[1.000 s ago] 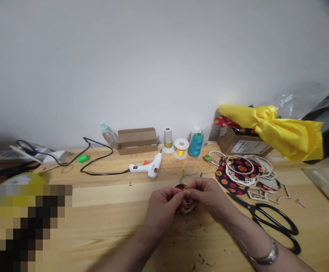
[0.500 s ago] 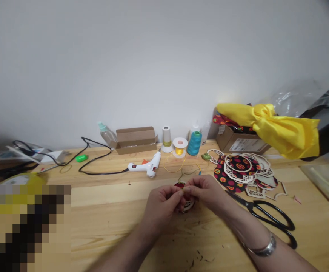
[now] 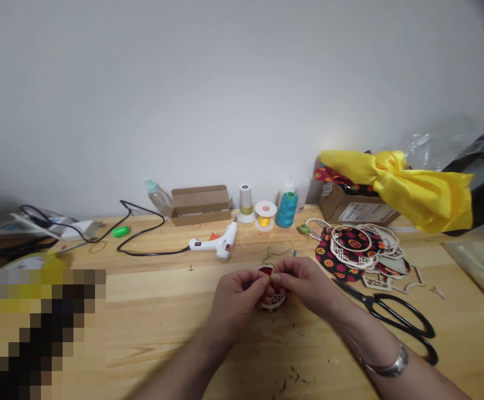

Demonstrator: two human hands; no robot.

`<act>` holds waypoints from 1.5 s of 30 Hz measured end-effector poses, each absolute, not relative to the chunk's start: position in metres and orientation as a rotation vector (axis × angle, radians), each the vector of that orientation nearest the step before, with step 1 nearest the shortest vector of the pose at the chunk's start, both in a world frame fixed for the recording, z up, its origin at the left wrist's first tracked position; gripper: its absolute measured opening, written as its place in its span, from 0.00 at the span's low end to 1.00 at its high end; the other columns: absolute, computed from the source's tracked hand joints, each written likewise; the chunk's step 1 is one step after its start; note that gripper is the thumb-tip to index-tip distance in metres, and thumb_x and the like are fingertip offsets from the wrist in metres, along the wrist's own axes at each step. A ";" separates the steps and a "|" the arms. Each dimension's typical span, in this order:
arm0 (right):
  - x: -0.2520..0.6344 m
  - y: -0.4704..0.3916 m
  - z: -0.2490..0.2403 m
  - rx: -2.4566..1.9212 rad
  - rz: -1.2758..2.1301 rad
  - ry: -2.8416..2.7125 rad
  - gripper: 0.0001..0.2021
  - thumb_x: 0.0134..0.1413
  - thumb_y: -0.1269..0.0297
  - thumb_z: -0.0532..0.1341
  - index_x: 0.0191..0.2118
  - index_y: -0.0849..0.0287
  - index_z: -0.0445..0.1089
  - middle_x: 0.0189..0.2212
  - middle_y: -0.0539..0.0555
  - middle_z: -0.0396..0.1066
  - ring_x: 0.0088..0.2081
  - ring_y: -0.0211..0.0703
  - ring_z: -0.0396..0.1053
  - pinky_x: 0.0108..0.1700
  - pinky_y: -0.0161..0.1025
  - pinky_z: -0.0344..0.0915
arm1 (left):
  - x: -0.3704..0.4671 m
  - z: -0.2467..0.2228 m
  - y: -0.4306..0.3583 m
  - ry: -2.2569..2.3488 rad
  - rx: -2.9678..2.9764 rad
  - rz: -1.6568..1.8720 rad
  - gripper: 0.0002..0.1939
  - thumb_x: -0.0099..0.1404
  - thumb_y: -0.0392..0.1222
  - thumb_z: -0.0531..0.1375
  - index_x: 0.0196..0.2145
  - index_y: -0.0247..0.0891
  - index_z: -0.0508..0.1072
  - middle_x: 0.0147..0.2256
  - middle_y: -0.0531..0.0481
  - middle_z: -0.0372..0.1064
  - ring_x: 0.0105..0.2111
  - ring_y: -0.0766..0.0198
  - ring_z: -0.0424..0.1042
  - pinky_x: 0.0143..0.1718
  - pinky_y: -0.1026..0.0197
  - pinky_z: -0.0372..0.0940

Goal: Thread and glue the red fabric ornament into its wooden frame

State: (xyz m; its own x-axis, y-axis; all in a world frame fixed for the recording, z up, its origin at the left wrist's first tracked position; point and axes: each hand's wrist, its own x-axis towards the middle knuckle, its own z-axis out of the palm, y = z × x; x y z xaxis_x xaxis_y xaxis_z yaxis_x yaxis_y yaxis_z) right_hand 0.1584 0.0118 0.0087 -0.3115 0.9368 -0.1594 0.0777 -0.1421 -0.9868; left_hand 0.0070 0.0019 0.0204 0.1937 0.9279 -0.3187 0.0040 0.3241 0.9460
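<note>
Close together over the table, my left hand and my right hand have thumb and forefinger pinched, tips almost touching. Between them runs a thin olive-yellow cord, whose loose end curls away behind the fingers. Under the fingertips lies a small round ornament with a pale lattice rim and a red inside; my fingers cover much of it. A metal bangle circles my right wrist. Black-handled scissors lie just right of my right forearm.
A white glue gun with a black cable lies behind my hands. Thread spools, including a teal cone, stand by the wall. Patterned fabric and pale cut-out frames are heaped at right, before a cardboard box with yellow cloth.
Both hands keep their pinch in nearly the same place. The fingers have shifted slightly around the ornament, and more of its red inside shows at the top.
</note>
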 end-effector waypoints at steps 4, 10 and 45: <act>0.156 0.010 0.014 -1.258 1.443 -1.443 0.05 0.44 0.69 0.58 0.22 0.63 0.65 0.17 0.47 0.64 0.21 0.31 0.59 0.23 0.29 0.56 | 0.006 0.021 0.003 1.192 0.964 0.842 0.09 0.49 0.42 0.62 0.22 0.32 0.74 0.21 0.48 0.72 0.20 0.68 0.67 0.22 0.67 0.60; 0.155 0.010 0.014 -1.279 1.365 -1.463 0.04 0.44 0.70 0.57 0.22 0.62 0.64 0.17 0.46 0.64 0.20 0.32 0.59 0.23 0.30 0.57 | 0.004 0.015 0.004 1.137 0.869 0.828 0.09 0.49 0.42 0.63 0.24 0.32 0.74 0.22 0.47 0.73 0.20 0.69 0.68 0.22 0.67 0.60; 0.154 0.004 0.014 -1.172 1.317 -1.584 0.06 0.49 0.73 0.55 0.24 0.62 0.66 0.18 0.47 0.66 0.23 0.33 0.62 0.27 0.31 0.59 | -0.003 0.006 0.005 0.855 0.616 0.585 0.16 0.58 0.46 0.56 0.25 0.29 0.73 0.22 0.47 0.70 0.20 0.69 0.70 0.18 0.71 0.58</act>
State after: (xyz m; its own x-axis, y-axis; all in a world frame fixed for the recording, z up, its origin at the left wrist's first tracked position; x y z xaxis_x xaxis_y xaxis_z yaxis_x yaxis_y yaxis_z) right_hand 0.1543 0.0043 0.0140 -0.2970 0.9548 -0.0057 0.1802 0.0502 -0.9823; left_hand -0.0025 0.0045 0.0064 0.5250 0.6861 -0.5036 -0.2202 0.6811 0.6983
